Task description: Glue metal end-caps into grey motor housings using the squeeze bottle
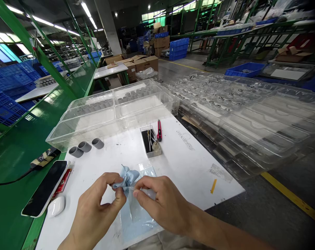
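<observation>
My left hand (98, 208) pinches a crumpled light-blue cloth (128, 177) between thumb and fingers, just above the white board (188, 163). My right hand (157, 201) is closed in a pinch at the cloth's right side, on a thin clear piece that I cannot make out well. Under both hands lies a clear plastic bag (136, 215) with a bluish sheet in it. Three short grey tubes (86, 146) lie on the board to the far left of the hands.
A small clear box (151, 142) with thin sticks and a red cutter (159, 130) sit beyond the hands. A phone (46, 187), a white earbud case (56, 206) lie left. Clear plastic trays (113, 107) stack behind and to the right (251, 114).
</observation>
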Motion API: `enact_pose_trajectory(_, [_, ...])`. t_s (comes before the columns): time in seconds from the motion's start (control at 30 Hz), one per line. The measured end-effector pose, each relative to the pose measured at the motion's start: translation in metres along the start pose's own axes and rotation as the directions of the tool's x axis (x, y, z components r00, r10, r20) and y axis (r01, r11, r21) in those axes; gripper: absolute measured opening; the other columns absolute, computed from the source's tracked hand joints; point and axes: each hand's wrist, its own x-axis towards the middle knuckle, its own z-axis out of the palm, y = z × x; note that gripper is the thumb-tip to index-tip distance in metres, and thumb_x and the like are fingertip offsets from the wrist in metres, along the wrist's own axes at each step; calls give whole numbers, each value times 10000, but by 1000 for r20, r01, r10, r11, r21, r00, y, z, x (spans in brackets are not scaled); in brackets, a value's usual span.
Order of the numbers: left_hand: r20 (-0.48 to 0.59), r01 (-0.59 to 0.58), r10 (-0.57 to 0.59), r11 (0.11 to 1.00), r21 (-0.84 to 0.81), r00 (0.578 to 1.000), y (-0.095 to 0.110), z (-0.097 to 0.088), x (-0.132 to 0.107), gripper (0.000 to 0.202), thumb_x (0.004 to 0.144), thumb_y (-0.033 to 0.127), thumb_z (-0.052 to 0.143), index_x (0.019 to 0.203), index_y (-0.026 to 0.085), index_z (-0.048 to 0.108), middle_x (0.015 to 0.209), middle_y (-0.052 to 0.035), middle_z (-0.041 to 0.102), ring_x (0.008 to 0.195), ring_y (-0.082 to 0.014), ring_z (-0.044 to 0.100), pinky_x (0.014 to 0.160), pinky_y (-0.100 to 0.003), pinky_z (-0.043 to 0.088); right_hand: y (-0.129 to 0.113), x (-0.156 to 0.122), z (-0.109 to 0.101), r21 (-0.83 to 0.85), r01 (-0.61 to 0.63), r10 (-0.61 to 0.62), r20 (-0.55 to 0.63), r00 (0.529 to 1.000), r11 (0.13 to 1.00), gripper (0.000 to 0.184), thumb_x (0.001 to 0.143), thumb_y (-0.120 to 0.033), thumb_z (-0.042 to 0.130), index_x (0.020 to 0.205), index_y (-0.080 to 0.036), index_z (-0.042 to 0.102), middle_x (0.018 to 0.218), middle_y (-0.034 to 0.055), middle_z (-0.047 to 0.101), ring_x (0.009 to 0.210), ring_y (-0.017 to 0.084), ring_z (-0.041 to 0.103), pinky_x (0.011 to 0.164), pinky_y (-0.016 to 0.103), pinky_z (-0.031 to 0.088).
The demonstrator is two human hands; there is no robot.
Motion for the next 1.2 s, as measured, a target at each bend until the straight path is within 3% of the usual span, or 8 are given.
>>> enact_pose_trajectory(0.2, [-12, -29, 29, 999, 14, 1000, 2, 3, 1, 93, 803, 350, 721, 874, 293, 700, 869, -36, 730, 803, -232, 670, 437, -185, 512, -1, -2, -3, 100, -49, 47, 24, 999, 994, 194, 992, -317, 570, 876, -226, 696, 632, -48, 525, 519, 96, 377, 501, 253, 300])
enact_pose_trajectory(0.53, [-40, -110, 114, 990, 93, 993, 0, 12, 5, 126, 806, 298, 725, 915, 306, 661, 880, -11, 748, 767, -220, 704, 493, -208, 563, 5, -6, -4, 231, -110, 114, -1, 994, 967, 186, 995, -327, 579, 880, -226, 684, 665, -50, 512, 575, 96, 379, 520, 250, 301])
enact_pose_trajectory(0.73, [-30, -103, 107, 987, 120, 994, -6, 14, 7, 160, 796, 284, 735, 946, 290, 681, 906, -29, 776, 808, -251, 745, 453, -214, 544, 8, -8, -7, 245, -133, 139, -6, 990, 960, 212, 1008, -360, 564, 880, -227, 668, 653, -50, 466, 584, 100, 361, 527, 255, 295])
enact_pose_trajectory(0.87, [-28, -114, 119, 984, 134, 992, 0, 17, 7, 152, 802, 295, 735, 945, 289, 685, 874, -16, 760, 745, -218, 717, 442, -201, 535, 9, -10, -9, 237, -115, 122, -19, 992, 965, 209, 1007, -340, 561, 867, -220, 660, 664, -49, 478, 588, 97, 356, 528, 254, 288])
enact_pose_trajectory(0.97, [-55, -100, 111, 981, 163, 992, 10, 21, 7, 124, 805, 272, 712, 924, 293, 681, 790, 23, 713, 623, -167, 663, 391, -185, 476, 10, -10, -10, 240, -120, 128, -20, 992, 963, 212, 1011, -344, 560, 875, -220, 665, 662, -52, 477, 579, 93, 350, 530, 257, 285])
enact_pose_trajectory(1.03, [-75, -86, 101, 978, 188, 992, 16, 22, 9, 109, 801, 259, 700, 901, 293, 672, 755, 37, 684, 640, -160, 676, 380, -177, 436, 12, -10, -12, 241, -132, 139, -12, 990, 961, 217, 1012, -354, 562, 875, -221, 664, 658, -53, 466, 573, 93, 337, 525, 262, 273])
enact_pose_trajectory(1.2, [-191, 18, 24, 976, 218, 981, 7, 6, 20, 140, 783, 297, 757, 906, 284, 693, 857, 22, 742, 702, -180, 707, 493, -224, 523, 24, -20, -21, 263, -189, 197, -4, 980, 946, 272, 1030, -396, 535, 844, -215, 621, 674, -50, 461, 581, 101, 342, 532, 279, 277])
